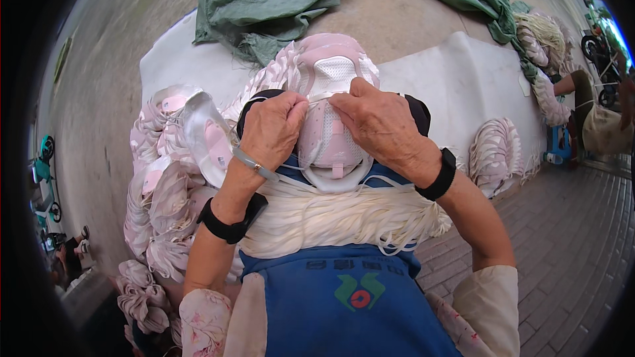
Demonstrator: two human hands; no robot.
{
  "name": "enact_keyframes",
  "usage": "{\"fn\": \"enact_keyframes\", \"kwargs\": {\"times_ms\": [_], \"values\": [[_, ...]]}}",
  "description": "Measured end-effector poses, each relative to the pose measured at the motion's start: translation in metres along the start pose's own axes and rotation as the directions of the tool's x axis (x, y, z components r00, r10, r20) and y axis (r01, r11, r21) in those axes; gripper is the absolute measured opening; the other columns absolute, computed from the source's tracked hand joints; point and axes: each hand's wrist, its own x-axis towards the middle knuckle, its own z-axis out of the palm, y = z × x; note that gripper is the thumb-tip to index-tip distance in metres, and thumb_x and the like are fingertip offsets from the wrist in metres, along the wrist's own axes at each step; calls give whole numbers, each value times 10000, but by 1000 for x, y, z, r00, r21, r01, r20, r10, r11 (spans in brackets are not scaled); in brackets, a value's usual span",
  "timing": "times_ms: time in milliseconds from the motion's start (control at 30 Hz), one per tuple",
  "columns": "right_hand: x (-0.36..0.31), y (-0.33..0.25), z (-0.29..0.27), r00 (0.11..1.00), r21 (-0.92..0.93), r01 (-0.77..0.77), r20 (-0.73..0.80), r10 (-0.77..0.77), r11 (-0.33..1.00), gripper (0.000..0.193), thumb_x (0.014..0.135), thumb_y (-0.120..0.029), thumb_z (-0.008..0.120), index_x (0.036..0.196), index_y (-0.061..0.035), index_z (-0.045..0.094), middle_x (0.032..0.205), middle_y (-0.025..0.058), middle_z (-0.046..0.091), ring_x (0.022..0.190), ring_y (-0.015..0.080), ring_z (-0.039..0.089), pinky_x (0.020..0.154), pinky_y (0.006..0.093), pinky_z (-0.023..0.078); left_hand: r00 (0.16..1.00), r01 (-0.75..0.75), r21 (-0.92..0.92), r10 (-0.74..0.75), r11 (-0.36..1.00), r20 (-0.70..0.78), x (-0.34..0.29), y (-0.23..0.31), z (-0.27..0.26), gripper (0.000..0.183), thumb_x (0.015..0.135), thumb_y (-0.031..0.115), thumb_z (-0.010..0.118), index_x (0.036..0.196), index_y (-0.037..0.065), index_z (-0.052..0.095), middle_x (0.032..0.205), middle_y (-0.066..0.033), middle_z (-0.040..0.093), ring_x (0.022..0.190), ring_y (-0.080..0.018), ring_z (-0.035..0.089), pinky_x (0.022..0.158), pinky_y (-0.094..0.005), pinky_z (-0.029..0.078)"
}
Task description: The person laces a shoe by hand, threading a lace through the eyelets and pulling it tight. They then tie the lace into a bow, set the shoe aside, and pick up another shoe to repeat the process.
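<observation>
Over my lap lies a pink and white shoe upper [336, 137], its tongue and pull tab toward me. A white shoelace [321, 96] runs across it between my hands. My left hand [272, 121] is closed, pinching the lace at the upper's left side. My right hand [380, 124] pinches the lace at the right side, thumb and forefinger pressed together. Both pinches partly hide the lace ends. Across my lap, below the upper, lies a thick bundle of cream laces [337, 215] on a blue apron [350, 297].
More stacked pink uppers [172, 198] stand at my left, and another row [495, 152] at my right. White sheeting [456, 79] covers part of the ground. Green sacks [264, 6] lie ahead. Another person [589, 112] sits at the far right beside a blue stool [559, 142].
</observation>
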Motion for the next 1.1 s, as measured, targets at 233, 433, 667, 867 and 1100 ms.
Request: {"fn": "enact_keyframes", "kwargs": {"times_ms": [233, 433, 667, 867, 1100], "values": [[-2, 16, 5, 988, 226, 72, -146, -39, 972, 98, 905, -85, 561, 924, -9, 619, 829, 176, 618, 757, 374, 637, 665, 434, 515, 999, 19, 59, -21, 998, 34, 15, 14, 1, 178, 926, 176, 584, 923, 8, 645, 692, -142, 626, 639, -301, 612, 627, -364, 489], [-17, 34, -10, 980, 289, -153, -77, 182, 945, 95, 903, -101, 585, 937, -15, 601, 853, 194, 639, 813, 395, 626, 713, 447, 504, 995, -94, 56, 92, 994, 42, 24, 7, -2, 174, 900, 152, 602, 936, -15, 636, 827, -175, 643, 758, -320, 618, 705, -381, 484], [-11, 40, 0, 986, 172, -98, -115, 119, 980, 115, 903, -115, 576, 889, -3, 592, 849, 201, 617, 795, 405, 618, 724, 471, 494, 985, -173, 145, 168, 974, 46, 33, 0, 2, 189, 885, 156, 619, 911, -31, 634, 848, -182, 632, 788, -344, 610, 736, -392, 483], [-3, 52, -9, 997, 79, -77, -13, 78, 994, 91, 880, -87, 604, 894, 3, 614, 846, 187, 616, 785, 391, 605, 715, 431, 485, 990, -136, 163, 140, 977, -14, 27, 12, 9, 184, 877, 157, 616, 858, -27, 623, 840, -172, 631, 801, -368, 606, 721, -413, 479], [5, 31, -16, 998, -75, -50, 45, 54, 996, 109, 856, -79, 546, 861, 4, 617, 860, 205, 635, 794, 406, 638, 694, 480, 516, 976, -214, 157, 208, 964, 58, 36, 1, 6, 190, 868, 178, 649, 844, -11, 650, 793, -163, 646, 737, -327, 621, 683, -384, 493]]}}
